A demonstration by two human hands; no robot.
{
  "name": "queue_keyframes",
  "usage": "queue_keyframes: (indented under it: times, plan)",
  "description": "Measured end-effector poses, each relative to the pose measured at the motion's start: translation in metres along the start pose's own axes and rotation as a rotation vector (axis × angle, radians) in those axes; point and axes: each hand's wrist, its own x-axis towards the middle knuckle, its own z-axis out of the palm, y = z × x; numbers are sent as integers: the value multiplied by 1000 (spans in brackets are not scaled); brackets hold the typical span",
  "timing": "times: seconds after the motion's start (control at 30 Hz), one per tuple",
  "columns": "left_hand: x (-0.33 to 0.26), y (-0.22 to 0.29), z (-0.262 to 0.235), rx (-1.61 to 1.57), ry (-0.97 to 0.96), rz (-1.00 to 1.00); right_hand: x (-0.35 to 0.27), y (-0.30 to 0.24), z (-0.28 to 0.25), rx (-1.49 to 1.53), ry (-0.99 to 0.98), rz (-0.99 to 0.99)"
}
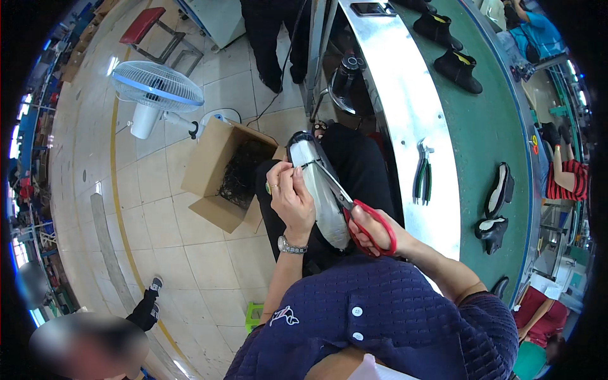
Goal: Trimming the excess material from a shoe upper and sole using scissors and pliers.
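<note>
A shoe [324,209] rests on my lap, its pale whitish underside turned up and its dark upper showing round the edge. My right hand [373,233] grips the red-handled scissors [344,197] by the loops. Their blades point away from me, over the shoe near a thin dark strand [310,163] across its far part. My left hand [293,201] is at the shoe's left edge, fingers pinched together by the left end of that strand. What lies between those fingertips is too small to make out.
An open cardboard box [206,166] with dark stringy scraps stands on the floor ahead-left, near a fan [158,88]. At my right, green-handled pliers [423,174] lie on a metal ledge [437,218]. Beyond runs a green belt [472,133] with several dark shoes [458,69]. A person stands ahead.
</note>
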Motion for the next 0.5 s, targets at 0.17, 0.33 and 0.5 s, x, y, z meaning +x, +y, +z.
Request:
queue_keyframes:
  times: [0.17, 0.33, 0.5]
  plan:
    - [2, 0, -1, 40, 23, 123, 4, 17, -1, -444, 218, -121]
    - [6, 21, -27, 152, 157, 346, 3, 14, -3, -533, 202, -179]
    - [64, 63, -88, 251, 736, 445, 4, 35, -21, -491, 276, -308]
